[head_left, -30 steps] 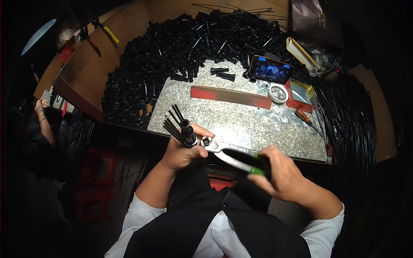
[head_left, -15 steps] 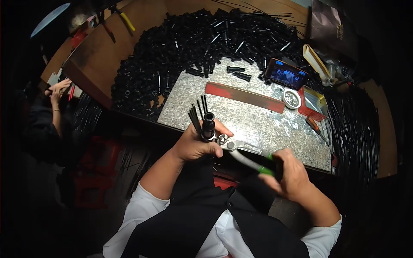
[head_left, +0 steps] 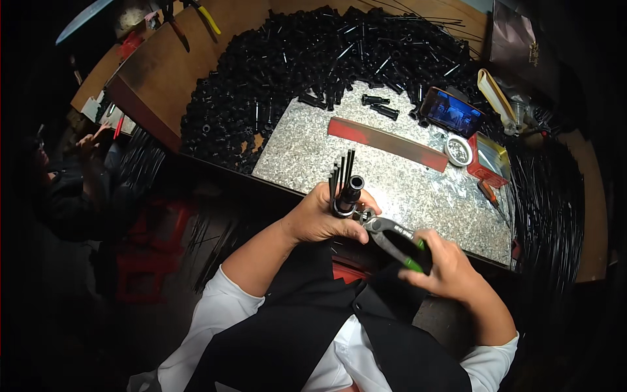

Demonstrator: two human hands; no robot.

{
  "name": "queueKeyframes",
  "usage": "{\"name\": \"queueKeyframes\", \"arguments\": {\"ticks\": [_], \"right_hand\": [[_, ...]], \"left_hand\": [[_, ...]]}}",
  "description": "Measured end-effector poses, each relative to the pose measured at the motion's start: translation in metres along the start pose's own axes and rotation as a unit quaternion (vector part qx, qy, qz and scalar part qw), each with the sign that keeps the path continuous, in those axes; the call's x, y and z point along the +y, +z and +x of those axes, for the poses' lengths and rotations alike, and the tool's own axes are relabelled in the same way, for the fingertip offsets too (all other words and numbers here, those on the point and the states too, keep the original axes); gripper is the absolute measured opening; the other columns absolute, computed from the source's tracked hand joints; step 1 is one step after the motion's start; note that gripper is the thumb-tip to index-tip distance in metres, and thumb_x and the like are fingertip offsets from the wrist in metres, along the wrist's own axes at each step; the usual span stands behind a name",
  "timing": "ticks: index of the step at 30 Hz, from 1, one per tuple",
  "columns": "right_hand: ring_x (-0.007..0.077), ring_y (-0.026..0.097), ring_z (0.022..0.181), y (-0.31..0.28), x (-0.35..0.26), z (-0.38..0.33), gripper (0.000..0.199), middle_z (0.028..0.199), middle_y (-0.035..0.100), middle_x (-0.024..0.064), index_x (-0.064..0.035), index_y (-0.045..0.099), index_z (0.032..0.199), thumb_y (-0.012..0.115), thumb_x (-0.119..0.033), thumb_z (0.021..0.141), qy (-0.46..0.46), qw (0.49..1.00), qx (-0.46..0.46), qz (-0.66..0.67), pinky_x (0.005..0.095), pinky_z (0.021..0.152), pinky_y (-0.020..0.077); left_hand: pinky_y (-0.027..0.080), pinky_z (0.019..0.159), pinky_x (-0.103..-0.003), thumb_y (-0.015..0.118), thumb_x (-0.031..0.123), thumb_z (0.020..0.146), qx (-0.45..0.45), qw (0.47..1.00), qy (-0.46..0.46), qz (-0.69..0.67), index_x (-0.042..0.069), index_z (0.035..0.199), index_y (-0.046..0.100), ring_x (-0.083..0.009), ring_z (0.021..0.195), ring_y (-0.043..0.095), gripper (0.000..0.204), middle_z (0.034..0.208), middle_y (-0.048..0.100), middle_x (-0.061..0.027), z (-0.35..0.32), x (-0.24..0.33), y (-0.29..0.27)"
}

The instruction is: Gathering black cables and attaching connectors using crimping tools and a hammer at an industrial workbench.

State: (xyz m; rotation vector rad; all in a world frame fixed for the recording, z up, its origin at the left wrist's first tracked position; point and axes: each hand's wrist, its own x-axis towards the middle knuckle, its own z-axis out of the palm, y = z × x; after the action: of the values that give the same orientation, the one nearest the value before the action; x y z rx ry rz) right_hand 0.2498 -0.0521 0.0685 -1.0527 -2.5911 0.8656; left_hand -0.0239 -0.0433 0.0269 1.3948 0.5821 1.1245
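Both forearms [head_left: 258, 258] slant inward — left grip [head_left: 320, 220] clenched, right grip [head_left: 447, 265] curled.

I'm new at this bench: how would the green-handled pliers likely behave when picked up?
The pliers are probably fairly heavy for their size, looking mostly metal. Their handles could swing, since they stand apart in the right hand. The green grips look coated, so may slip less.

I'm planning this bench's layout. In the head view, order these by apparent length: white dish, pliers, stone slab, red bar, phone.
1. Stone slab
2. Red bar
3. Pliers and phone, unranked: the pliers look nearer the camera and the right hand partly covers them
4. White dish
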Motion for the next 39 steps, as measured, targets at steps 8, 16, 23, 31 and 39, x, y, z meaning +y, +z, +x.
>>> {"name": "queueKeyframes", "arguments": {"ticks": [8,16,23,31,39], "right_hand": [[0.0366,0.051,0.097,-0.016,-0.003,0.007,0.064,0.100,0.047,0.0197,-0.0020,0.041,0.125,0.059,0.010,0.065,-0.022,0.988,0.067,-0.135,0.0417,0.081,0.0416],[0.0358,0.057,0.080,0.007,0.005,0.020,0.031,0.085,0.055,0.0192,-0.0009,0.049,0.105,0.063,0.001,0.078,0.042,0.996,-0.028,0.068,0.0402,0.073,0.0445],[0.0355,0.060,0.059,0.023,0.009,0.027,0.026,0.064,0.058,0.0165,-0.0011,0.050,0.083,0.074,-0.011,0.077,0.033,0.996,0.068,0.043,0.0377,0.053,0.0450],[0.0371,0.059,0.062,0.015,0.029,0.023,0.027,0.068,0.057,0.0177,-0.0030,0.049,0.080,0.074,-0.010,0.076,0.010,0.990,0.130,-0.061,0.0390,0.053,0.0453],[0.0392,0.055,0.070,-0.041,0.071,0.034,0.014,0.070,0.054,0.0179,-0.0026,0.050,0.085,0.062,-0.002,0.078,0.015,0.926,0.299,-0.230,0.0446,0.060,0.0413]], "left_hand": [[0.037,0.059,-0.021,0.089,0.022,0.057,0.004,0.999,-0.041,-0.021,-0.002,0.110,0.056,-0.0038,0.068,0.047,0.066,0.079,0.056,0.0017,0.009,0.001,0.015],[0.031,0.052,-0.019,0.086,0.039,0.058,0.059,0.998,-0.021,-0.008,-0.004,0.110,0.055,-0.0021,0.059,0.042,0.075,0.066,0.047,0.0065,0.004,-0.006,0.017],[0.034,0.051,-0.018,0.083,0.046,0.052,0.090,0.989,-0.061,-0.095,-0.006,0.113,0.051,-0.0031,0.054,0.045,0.087,0.061,0.046,0.0066,0.005,-0.002,0.020],[0.036,0.050,-0.019,0.086,0.036,0.053,0.069,0.988,-0.099,-0.092,-0.008,0.121,0.042,-0.0042,0.052,0.046,0.092,0.056,0.047,0.0058,0.004,-0.006,0.011],[0.033,0.048,-0.021,0.082,0.039,0.056,0.044,0.996,-0.039,-0.066,-0.008,0.125,0.036,-0.0050,0.048,0.042,0.095,0.054,0.043,0.0061,-0.006,-0.009,0.005]]}}
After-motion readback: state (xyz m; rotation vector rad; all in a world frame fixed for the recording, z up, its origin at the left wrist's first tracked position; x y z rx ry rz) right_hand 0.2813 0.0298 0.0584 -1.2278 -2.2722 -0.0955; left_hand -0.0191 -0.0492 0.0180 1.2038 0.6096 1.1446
